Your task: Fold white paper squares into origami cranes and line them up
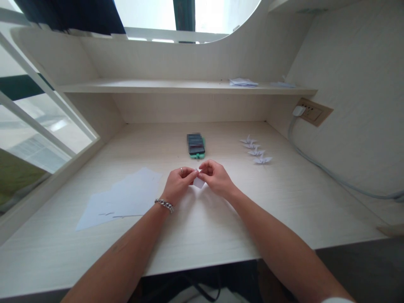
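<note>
A small piece of folded white paper (199,182) is pinched between my two hands, just above the middle of the desk. My left hand (179,181), with a ring and a chain bracelet, grips its upper left part between thumb and fingers. On the other side, my right hand (216,176) has its thumb and fingertips closed on the paper's upper right edge. Fingers cover part of the folds. Several folded paper cranes (260,160) stand in a row to the right. Beyond my hands lies a phone (196,145) with a green edge.
White sheets of paper (126,198) lie on the desk (202,240) at left. Folded papers (243,82) rest on the shelf (164,86). A grey cable (334,176) runs from the wall socket (315,111) along the right wall.
</note>
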A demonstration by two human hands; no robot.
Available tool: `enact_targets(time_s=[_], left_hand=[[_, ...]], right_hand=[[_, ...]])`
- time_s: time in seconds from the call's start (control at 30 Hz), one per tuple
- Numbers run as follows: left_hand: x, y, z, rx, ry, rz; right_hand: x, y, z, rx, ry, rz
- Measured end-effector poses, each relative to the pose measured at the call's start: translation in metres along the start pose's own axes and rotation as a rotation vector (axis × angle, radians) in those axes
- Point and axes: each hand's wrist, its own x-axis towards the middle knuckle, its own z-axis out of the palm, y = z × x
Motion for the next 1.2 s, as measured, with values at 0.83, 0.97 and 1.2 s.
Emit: enact_targets(time_s=[0.83,0.97,1.2], left_hand=[[0.0013,-0.0001,0.0001,0.030,0.103,0.099],[0.0007,0.0034,-0.0005,0.096,0.041,0.065],[-0.0018,0.0053,0.0008,0.102,0.090,0.130]], right_hand=[[0.0015,-0.0008,0.0012,-0.094,-0.092,0.110],[0.0012,-0.0038,-0.0006,-0.028,-0.060,0.113],[-0.0008,-0.0036,0.0033,-0.098,-0.055,0.180]])
